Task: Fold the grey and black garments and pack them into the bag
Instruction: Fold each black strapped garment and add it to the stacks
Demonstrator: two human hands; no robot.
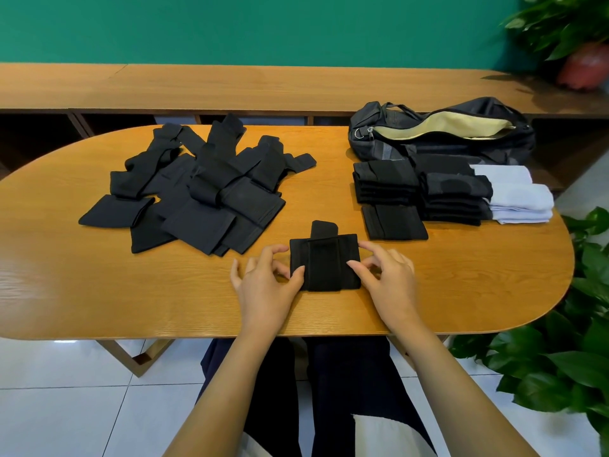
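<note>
A small black garment, folded into a square with a strap end sticking out at its far side, lies on the wooden table near the front edge. My left hand pinches its left edge between thumb and fingers. My right hand pinches its right edge the same way. A loose heap of unfolded black garments covers the table's left half. Folded black stacks and folded pale grey garments sit at the right. Behind them lies the black bag, unzipped, with a yellow lining showing.
One flat folded black piece lies just right of the garment I hold. A wooden bench runs behind the table against a green wall. Potted plants stand at the right, close to the table's rounded end.
</note>
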